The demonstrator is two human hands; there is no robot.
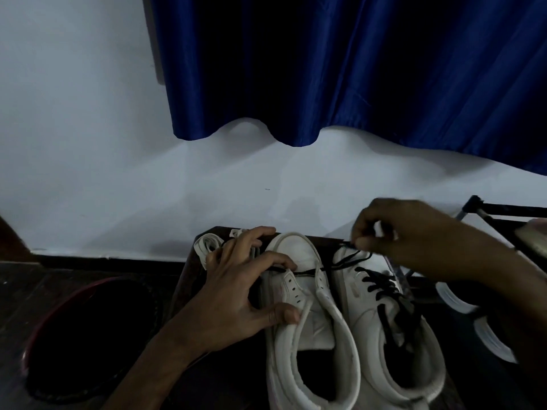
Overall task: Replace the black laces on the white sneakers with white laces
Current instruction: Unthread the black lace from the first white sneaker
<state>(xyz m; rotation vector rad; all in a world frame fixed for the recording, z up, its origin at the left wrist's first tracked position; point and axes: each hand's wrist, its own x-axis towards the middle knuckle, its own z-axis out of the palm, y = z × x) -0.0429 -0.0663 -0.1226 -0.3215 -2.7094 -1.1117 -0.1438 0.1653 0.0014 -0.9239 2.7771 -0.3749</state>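
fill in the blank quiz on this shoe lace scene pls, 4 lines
1. The right hand pinches a lace whose colour is ____.
2. The left hand grips the nearly unlaced sneaker, which lies on the ____ of the pair.
3. The fully laced sneaker lies on the ____.
4. The curtain behind is ____.

Missing words: black; left; right; blue
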